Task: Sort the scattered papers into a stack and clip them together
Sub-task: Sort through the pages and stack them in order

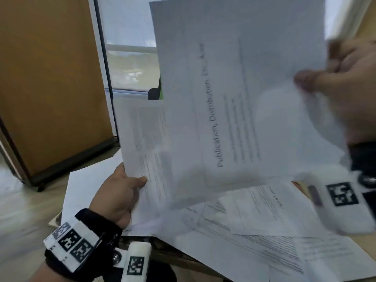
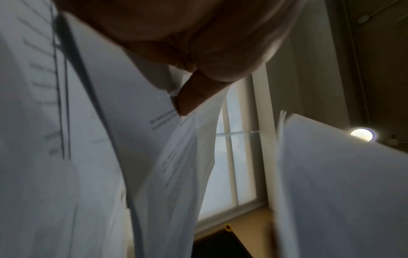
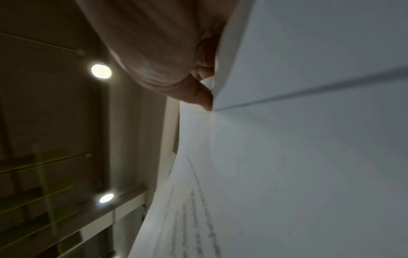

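The desk (image 1: 362, 240) in front of you is covered in loose printed sheets (image 1: 264, 216), overlapping at odd angles, a few more fanned out toward your lap. Above them, raised well off the desk, is the big sheet headed "Publication, Distribution" (image 1: 244, 88) — tilted, its text running sideways, blurred. Your right hand (image 1: 343, 84) pinches its right edge, thumb on the printed face, fingers behind; the right wrist view shows more than one sheet in that grip. Lower and to the left, a smaller bundle of pages (image 1: 146, 143) stands nearly upright, its right side hidden behind the big sheet. Your left hand (image 1: 118, 196) grips that bundle at its lower left edge — thumb across the front, fingers curled behind. Behind it all, a brown panel (image 1: 50, 78) and a window (image 1: 132, 58).
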A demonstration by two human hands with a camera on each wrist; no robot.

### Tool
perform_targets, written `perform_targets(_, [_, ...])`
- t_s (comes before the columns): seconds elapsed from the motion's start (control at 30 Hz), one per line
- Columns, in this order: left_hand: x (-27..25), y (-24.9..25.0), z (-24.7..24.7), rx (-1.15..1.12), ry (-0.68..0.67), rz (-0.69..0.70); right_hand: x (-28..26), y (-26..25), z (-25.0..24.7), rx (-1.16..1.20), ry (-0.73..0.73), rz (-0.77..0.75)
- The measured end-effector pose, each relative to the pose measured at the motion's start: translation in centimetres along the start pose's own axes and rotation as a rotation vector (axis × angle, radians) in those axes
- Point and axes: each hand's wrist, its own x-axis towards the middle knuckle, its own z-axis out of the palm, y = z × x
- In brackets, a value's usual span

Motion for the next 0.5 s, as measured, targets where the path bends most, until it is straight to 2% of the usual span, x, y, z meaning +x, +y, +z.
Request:
perform_targets(0.03, [-0.3,-0.1,0.3,0.016,-0.029,-0.009,-0.4,0.9,1.4,0.092,-0.025,0.069])
perform_targets(0.1, [-1.3,0.0,1.1,0.023,-0.096,-0.01,-2.7,3.0,4.1,0.152,-0.202,0.25])
perform_targets(0.13, [-1.9,0.2,1.5,0.01,-0.134,-0.019,-4.0,4.1,5.7,0.167,-0.245,0.351])
perform_targets(0.2, [-2.9,0.3,2.2,-0.019,-0.197,-0.037,-5.7,6.1,8.1,0.169,-0.234,0.456])
perform_targets(0.23, [-3.4,0.3,2.6,-0.031,-0.226,-0.045,-6.3,6.8,8.9,0.181,-0.183,0.503])
perform_targets(0.3, [-3.8,0.1,2.9,-0.063,-0.228,-0.041,-7.2,7.7,9.8,0.181,-0.151,0.569])
perform_targets(0.4, [-3.7,-0.3,2.7,-0.02,-0.124,0.038,-7.9,7.4,10.0,0.236,-0.118,0.57])
perform_targets(0.5, [-3.6,0.5,2.6,0.013,-0.18,0.061,-8.1,6.1,9.7,0.218,-0.103,0.415])
